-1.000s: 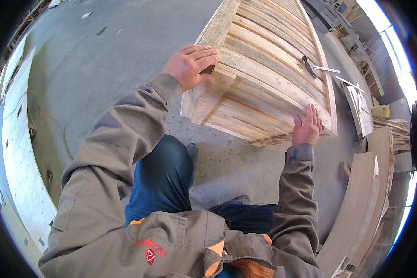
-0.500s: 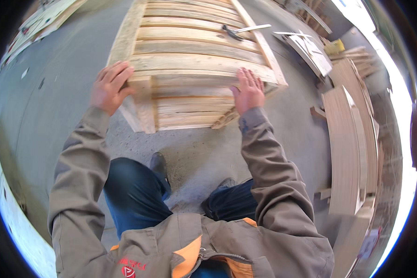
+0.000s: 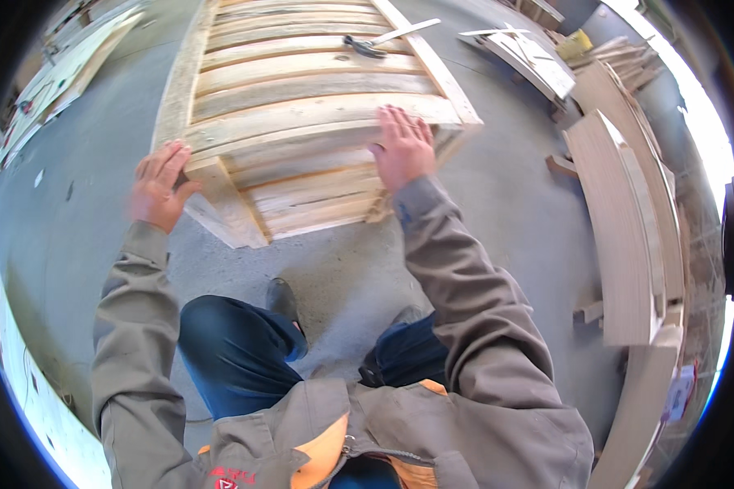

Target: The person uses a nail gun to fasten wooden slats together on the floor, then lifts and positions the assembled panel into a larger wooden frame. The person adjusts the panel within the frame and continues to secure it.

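In front of me stands a slatted wooden crate (image 3: 302, 114) of pale boards, its near end facing my knees. My left hand (image 3: 161, 187) rests at its near left corner, fingers stretched over the edge and thumb apart. My right hand (image 3: 405, 148) lies on the near top edge toward the right, fingers extended flat against the wood. Neither hand is wrapped round anything. A hammer (image 3: 365, 46) with a dark head and a light handle lies on the top slats, beyond my right hand, its handle reaching over the right side rail.
Long curved-looking wooden panels (image 3: 616, 220) are stacked along the right. Behind them is a pile of loose boards (image 3: 620, 65). A low white-topped stand (image 3: 530, 65) holds strips at the far right. Flat sheets (image 3: 65, 90) lie at the far left, on the grey concrete floor (image 3: 81, 236).
The crate, with the hammer on it, now appears farther left and slightly turned in view. Both my hands have shifted left with it, still on its near edge.
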